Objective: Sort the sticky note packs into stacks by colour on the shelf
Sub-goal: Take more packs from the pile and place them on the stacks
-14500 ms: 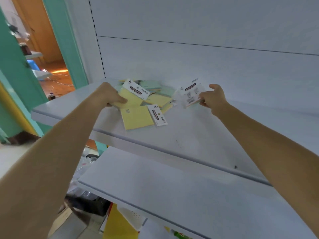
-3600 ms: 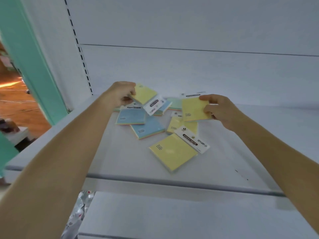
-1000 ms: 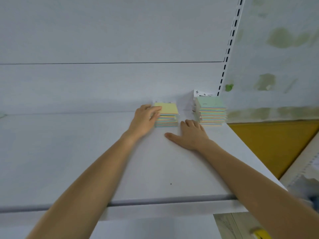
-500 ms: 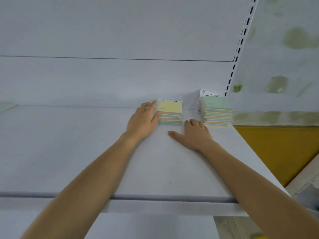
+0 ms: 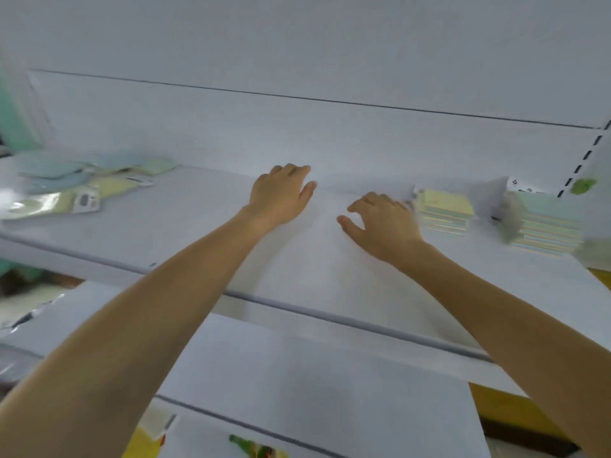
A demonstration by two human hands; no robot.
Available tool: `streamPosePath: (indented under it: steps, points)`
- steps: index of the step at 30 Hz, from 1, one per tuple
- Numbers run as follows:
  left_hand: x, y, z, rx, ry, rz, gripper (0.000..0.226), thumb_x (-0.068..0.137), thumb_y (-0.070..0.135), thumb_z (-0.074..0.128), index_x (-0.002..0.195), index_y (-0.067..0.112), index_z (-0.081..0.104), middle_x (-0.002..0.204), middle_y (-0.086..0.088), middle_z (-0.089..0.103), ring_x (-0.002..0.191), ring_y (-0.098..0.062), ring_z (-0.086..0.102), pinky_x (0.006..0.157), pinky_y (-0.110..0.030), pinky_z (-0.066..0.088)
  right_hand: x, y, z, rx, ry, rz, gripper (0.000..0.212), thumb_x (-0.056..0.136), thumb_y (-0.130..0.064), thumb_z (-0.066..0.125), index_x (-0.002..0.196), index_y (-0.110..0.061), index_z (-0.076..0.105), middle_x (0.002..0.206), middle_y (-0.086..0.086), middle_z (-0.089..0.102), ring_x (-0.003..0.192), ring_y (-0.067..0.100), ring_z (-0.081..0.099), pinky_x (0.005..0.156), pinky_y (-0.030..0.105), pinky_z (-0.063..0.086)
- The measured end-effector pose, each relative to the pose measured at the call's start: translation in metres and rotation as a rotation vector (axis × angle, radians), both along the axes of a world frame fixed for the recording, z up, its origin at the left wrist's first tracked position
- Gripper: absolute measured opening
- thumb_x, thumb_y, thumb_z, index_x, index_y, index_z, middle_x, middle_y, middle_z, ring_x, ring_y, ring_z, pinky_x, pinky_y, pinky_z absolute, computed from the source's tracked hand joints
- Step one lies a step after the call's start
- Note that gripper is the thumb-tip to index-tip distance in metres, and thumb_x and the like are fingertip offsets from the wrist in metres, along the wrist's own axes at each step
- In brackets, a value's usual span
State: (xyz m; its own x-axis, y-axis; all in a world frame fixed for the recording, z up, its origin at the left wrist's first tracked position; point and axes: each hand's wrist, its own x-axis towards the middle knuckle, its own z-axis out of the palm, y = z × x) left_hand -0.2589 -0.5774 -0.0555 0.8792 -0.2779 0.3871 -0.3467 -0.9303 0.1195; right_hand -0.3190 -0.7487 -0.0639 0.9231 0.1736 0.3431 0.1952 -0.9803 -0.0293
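**Both grips released over the white metal shelf (image 5: 314,276)**

Your right hand (image 5: 380,223) is palm down with its fingers loosely bent, holding nothing. Its fingertips are just beside the yellow-topped stack of sticky note packs (image 5: 443,209). The green-topped stack (image 5: 547,223) stands further right. Your left hand (image 5: 281,193) is palm down and relaxed, well apart from the blurred loose pile of blue and yellow packs (image 5: 76,188) at far left.

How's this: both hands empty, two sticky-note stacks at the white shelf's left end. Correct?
No: the head view shows the yellow-topped stack and green-topped stack at the right end of the white shelf; left hand and right hand are empty.
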Motion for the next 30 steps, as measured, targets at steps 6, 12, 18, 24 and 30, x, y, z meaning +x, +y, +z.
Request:
streamPosePath:
  steps: [6,12,18,24,30]
  points:
    - [0.008,0.138,0.015,-0.036,-0.038,0.106,0.045,0.098,0.033,0.031,0.140,0.018,0.036,0.141,-0.008,0.048,0.129,-0.028,0.045,0.100,-0.040,0.040,0.042,0.139,0.005,0.012,0.105,0.172,0.038,0.094,-0.039,0.038,0.122,-0.020,0.056,0.125,0.004,0.058,0.116,0.023,0.054,0.092,0.035,0.043]
    - [0.027,0.254,0.021,-0.026,-0.049,0.141,0.043,0.097,0.031,0.033,0.137,0.020,0.042,0.138,-0.005,0.052,0.127,-0.027,0.047,0.100,-0.039,0.040,0.071,0.255,0.007,0.015,0.100,0.248,0.037,0.094,-0.036,0.039,0.123,-0.022,0.055,0.124,0.002,0.060,0.113,0.021,0.056,0.092,0.034,0.043]
    - [0.065,0.348,0.003,-0.082,0.067,0.195,0.039,0.094,0.024,0.043,0.131,0.017,0.051,0.135,-0.007,0.055,0.125,-0.029,0.049,0.100,-0.040,0.042,0.116,0.317,-0.004,0.054,0.158,0.254,0.034,0.093,-0.034,0.041,0.120,-0.021,0.057,0.122,0.002,0.061,0.114,0.022,0.055,0.094,0.034,0.042]
    - [0.124,0.418,-0.011,-0.115,0.129,0.254,0.037,0.092,0.024,0.048,0.127,0.017,0.055,0.131,-0.009,0.059,0.121,-0.030,0.053,0.099,-0.040,0.044,0.194,0.364,-0.006,0.198,0.185,0.180,0.032,0.091,-0.033,0.044,0.116,-0.019,0.059,0.122,0.003,0.061,0.111,0.023,0.057,0.092,0.034,0.044]
    - [0.174,0.443,-0.011,-0.076,0.189,0.134,0.039,0.093,0.022,0.047,0.131,0.014,0.051,0.135,-0.014,0.053,0.125,-0.032,0.048,0.105,-0.040,0.039,0.265,0.389,-0.013,0.233,0.262,0.039,0.044,0.093,-0.036,0.039,0.133,-0.020,0.046,0.141,0.011,0.044,0.131,0.030,0.039,0.105,0.040,0.036]
